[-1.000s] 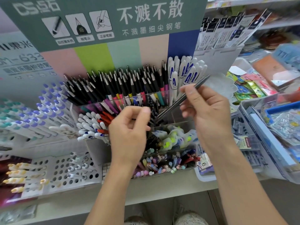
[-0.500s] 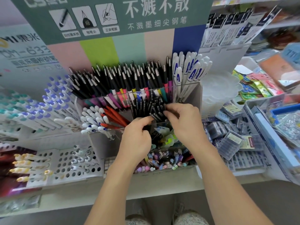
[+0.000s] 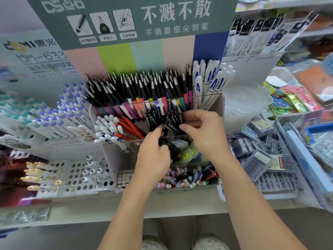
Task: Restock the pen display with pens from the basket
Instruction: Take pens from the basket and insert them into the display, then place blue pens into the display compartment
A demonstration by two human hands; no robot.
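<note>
Under the "不溅不散" header card (image 3: 175, 10), we see both hands, left hand (image 3: 153, 156) and right hand (image 3: 203, 130), pinching black pens (image 3: 169, 120) in the pen display (image 3: 219, 105).

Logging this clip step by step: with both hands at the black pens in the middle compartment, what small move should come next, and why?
Probably let go and draw both hands back. The left hand and right hand pinch the black pens, which already stand in the clear middle compartment, fanned slightly; a light squaring nudge first seems reasonable.

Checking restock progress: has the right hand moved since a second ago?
Yes. The right hand came down from beside the white pens to the black pens in the middle compartment.
</note>
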